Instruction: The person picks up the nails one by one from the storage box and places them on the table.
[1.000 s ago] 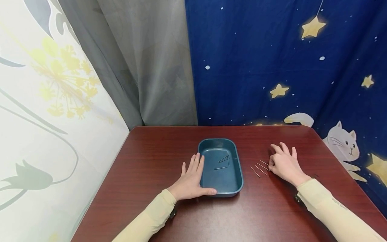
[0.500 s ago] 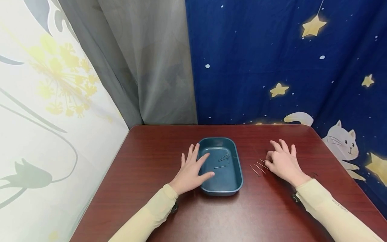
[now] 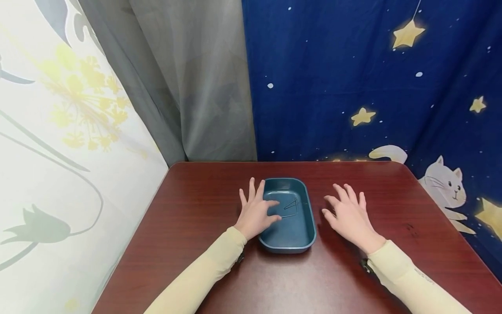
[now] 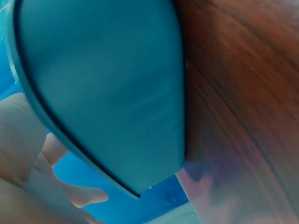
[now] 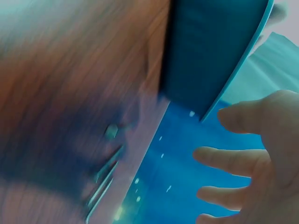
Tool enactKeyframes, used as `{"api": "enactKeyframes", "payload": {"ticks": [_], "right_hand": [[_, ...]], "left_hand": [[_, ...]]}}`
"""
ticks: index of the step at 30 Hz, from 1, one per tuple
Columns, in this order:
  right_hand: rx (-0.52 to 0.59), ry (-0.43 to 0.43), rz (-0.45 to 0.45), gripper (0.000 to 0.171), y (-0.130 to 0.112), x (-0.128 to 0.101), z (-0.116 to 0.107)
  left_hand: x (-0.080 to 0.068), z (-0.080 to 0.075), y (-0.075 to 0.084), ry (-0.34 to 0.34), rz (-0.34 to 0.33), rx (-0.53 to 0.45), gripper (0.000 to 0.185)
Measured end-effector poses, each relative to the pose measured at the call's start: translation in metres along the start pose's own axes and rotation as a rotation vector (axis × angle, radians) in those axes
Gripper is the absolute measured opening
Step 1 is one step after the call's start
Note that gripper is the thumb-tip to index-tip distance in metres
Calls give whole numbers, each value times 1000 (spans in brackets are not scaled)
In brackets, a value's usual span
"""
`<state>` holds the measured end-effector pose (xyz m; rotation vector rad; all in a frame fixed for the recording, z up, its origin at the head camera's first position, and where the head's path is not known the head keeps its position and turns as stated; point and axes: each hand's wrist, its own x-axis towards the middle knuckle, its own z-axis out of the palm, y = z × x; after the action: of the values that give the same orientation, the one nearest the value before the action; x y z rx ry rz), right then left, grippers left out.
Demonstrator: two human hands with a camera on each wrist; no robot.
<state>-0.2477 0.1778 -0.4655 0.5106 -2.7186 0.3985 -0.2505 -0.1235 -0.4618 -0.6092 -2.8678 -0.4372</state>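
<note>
From where I stand, the leftmost item is a white panel (image 3: pixel 35 165) with a pale floral print, followed by a grey curtain (image 3: pixel 211 87). The left hand (image 3: pixel 255 213), in a cream sleeve (image 3: pixel 208 266), is positioned over the left side of the blue tray (image 3: pixel 288 237). Its fingers are spread and grip nothing; thumb and forefinger extend above the interior (contact with the rim cannot be confirmed). The tray sits upright on the dark red table (image 3: pixel 204 196), and several thin metal pins (image 3: pixel 288 216) lie on its floor. Right of the tray, and apart from it, the right hand (image 3: pixel 347 218) hovers back uppermost, fingers parted, holding nothing. The right wrist view shows further loose pins (image 5: pixel 103 185) near it on the tabletop, slightly blurred. Behind, a blue curtain (image 3: pixel 313 87) carries printed stars; a printed cat (image 3: pixel 445 181) occupies the far right.
</note>
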Motion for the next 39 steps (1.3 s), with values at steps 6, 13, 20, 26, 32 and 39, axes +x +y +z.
{"api": "enactKeyframes", "payload": {"ticks": [6, 13, 20, 26, 32, 39], "right_hand": [[49, -48, 33, 51, -30, -1, 5], [83, -122, 81, 68, -52, -1, 18], [77, -163, 86, 78, -57, -5, 25], [75, -178, 84, 82, -58, -7, 27], [78, -214, 96, 84, -62, -6, 23], [67, -231, 114, 88, -69, -11, 21]], "left_hand": [[9, 3, 1, -9, 6, 18, 29], [18, 11, 6, -23, 7, 86, 24], [21, 21, 9, -42, 23, 147, 25], [23, 25, 12, -62, 39, 194, 23], [27, 24, 16, -54, 79, 260, 19], [28, 28, 21, -66, 86, 340, 15]]}}
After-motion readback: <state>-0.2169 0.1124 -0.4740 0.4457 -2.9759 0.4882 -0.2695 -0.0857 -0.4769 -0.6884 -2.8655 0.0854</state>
